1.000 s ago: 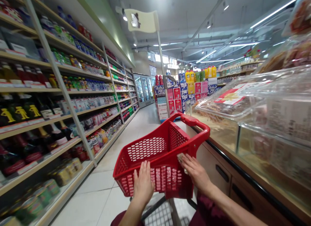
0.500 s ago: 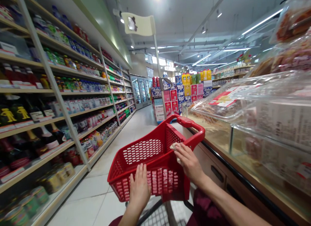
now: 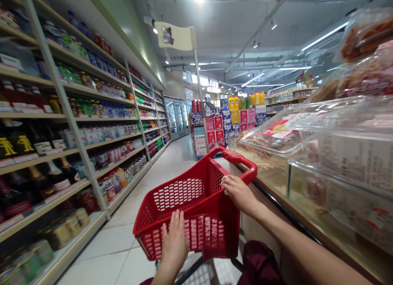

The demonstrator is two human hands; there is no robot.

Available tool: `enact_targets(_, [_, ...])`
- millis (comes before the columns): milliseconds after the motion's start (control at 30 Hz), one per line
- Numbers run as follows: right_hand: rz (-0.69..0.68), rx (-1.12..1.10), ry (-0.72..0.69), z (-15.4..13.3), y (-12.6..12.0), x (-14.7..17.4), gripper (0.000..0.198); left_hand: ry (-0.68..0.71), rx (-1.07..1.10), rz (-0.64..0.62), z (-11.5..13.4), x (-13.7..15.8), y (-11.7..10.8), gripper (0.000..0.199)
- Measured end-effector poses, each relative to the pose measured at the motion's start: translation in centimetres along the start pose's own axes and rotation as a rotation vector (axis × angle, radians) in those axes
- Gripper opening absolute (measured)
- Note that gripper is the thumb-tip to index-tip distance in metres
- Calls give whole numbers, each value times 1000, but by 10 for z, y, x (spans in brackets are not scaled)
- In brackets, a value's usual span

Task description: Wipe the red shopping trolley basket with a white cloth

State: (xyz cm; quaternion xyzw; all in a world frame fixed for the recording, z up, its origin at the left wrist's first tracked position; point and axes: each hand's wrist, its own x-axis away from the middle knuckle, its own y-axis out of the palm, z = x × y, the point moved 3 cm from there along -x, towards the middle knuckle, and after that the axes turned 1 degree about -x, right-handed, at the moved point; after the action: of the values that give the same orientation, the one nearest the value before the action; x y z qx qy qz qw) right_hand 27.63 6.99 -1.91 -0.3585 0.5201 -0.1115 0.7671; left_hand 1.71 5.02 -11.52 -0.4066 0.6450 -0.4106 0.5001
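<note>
A red plastic shopping cart (image 3: 211,232) with slotted walls stands in front of me, turned sideways. My left hand (image 3: 175,242) lies against its near side, fingers stretched out and reaching the rim. At the upper rim, close to the cart's handle (image 3: 241,159), my right hand (image 3: 241,193) presses a small white cloth (image 3: 225,185) to the red plastic. Most of the cloth is hidden beneath the fingers.
Shelves of bottles and cans (image 3: 104,125) line the left side. On the right, a glass-fronted counter (image 3: 264,166) bears clear plastic food packs (image 3: 285,125). Stacked cartons (image 3: 215,129) and a pole with a cream sign (image 3: 181,36) stand ahead, with glass-door fridges (image 3: 178,113) farther back.
My right hand has slid slightly up along the rim toward the handle with the cloth. My left hand stays on the cart's side. The view has tilted a little.
</note>
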Motion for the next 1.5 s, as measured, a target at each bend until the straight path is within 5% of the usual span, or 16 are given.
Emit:
enact_targets(100, [-39,-23,0,-16,1,-8,24,15,-9,1,-3,0,4,74])
enact_targets(300, [-4,168,292,44,-22,-5,26,-6,20,-14,2,2,5,76])
enact_targets(533, [-8,11,-47,-28,16,0,28,7,12,-33,2,3,3,77])
enact_targets(767, [25,157,238,33,-9,5,29,7,39,-16,8,5,3,77])
enact_targets(967, [-15,-74,-4,-47,34,-2,25,36,28,-33,9,6,2,79])
enact_targets(1233, [32,108,255,9,8,-5,35,30,64,-5,13,5,5,77])
enact_targets(1433, [27,7,32,-57,45,0,30,32,29,-8,12,5,5,79])
enact_targets(1500, [-14,-1,40,-57,44,-1,33,30,24,-29,11,5,4,79])
